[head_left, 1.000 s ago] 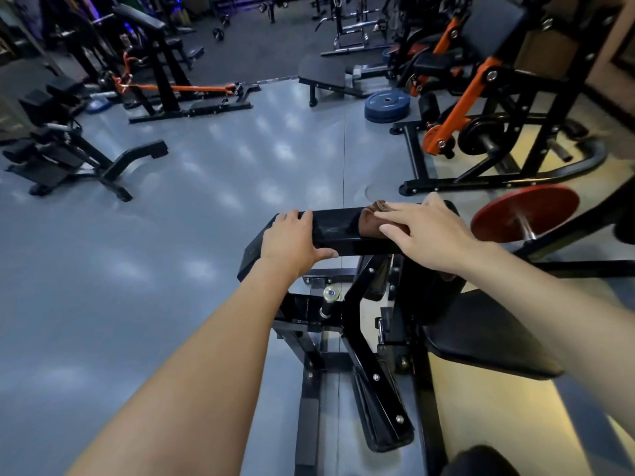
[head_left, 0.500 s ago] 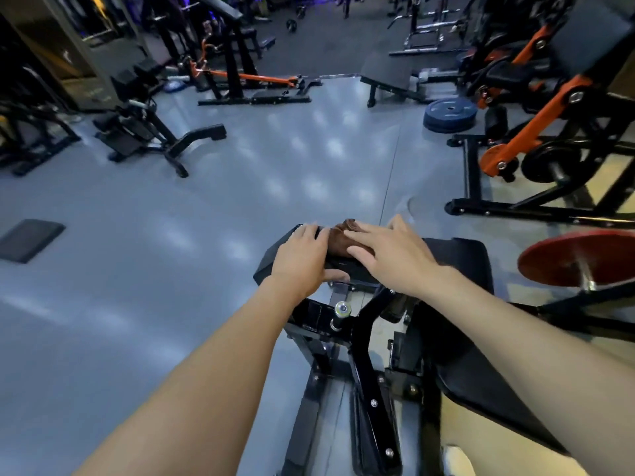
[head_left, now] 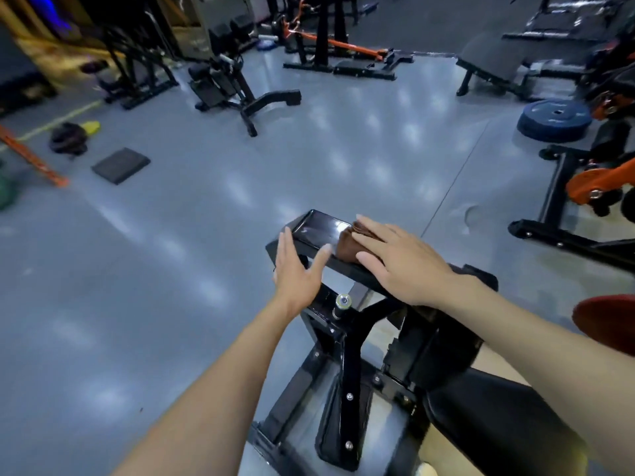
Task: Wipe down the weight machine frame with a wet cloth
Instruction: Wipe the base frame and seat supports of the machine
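Left hand (head_left: 298, 269) now off glossy pad (head_left: 318, 231)

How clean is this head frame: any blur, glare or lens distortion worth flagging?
Head view: far left edge smeared by motion blur; pale ceiling-light reflections dapple the glossy grey floor; a bright sheen on the black padded machine top; wide-angle bending at the borders; both hands fairly sharp.
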{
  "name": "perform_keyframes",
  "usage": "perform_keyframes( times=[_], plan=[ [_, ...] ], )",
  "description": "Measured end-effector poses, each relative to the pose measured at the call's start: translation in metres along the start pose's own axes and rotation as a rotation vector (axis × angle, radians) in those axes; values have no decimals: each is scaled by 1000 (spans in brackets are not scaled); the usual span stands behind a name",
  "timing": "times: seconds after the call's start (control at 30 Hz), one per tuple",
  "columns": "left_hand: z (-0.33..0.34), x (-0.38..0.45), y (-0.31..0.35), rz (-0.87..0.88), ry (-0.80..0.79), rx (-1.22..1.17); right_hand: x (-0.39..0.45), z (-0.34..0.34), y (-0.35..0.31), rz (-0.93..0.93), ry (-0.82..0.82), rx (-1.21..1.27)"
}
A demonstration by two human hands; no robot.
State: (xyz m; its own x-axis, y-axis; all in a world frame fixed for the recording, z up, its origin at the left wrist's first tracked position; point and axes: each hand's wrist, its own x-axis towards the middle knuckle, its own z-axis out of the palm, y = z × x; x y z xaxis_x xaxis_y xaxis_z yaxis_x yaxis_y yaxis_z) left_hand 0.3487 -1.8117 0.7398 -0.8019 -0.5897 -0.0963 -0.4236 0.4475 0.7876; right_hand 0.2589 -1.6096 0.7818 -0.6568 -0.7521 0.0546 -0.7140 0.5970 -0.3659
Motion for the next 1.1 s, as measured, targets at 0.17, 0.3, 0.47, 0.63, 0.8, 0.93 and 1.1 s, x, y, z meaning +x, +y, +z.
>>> perform_keyframes(
  times=[0.17, 0.3, 0.47, 0.63, 0.8, 0.93, 1.1],
  plan=[
    [4, -1, 25, -138, 176, -295, -4, 4, 12, -83, -19, -4],
    [3, -5, 24, -166, 225, -285, -11, 3, 13, -104, 21, -18],
    [-2, 0, 16, -152, 232, -237, 36, 13, -16, -106, 38, -38],
    [-12, 1, 14, -106, 197, -264, 59, 18, -24, -96, -6, 23],
    [-10, 0, 8, -102, 152, -234, 13, 9, -9, -38, 21, -2],
    [-10, 4, 4, -156, 167, -292, 36, 15, -29, -39, 45, -28],
    [-9, 3, 5, -147, 157, -271, 80, 28, -60, -36, 45, -71]
  ],
)
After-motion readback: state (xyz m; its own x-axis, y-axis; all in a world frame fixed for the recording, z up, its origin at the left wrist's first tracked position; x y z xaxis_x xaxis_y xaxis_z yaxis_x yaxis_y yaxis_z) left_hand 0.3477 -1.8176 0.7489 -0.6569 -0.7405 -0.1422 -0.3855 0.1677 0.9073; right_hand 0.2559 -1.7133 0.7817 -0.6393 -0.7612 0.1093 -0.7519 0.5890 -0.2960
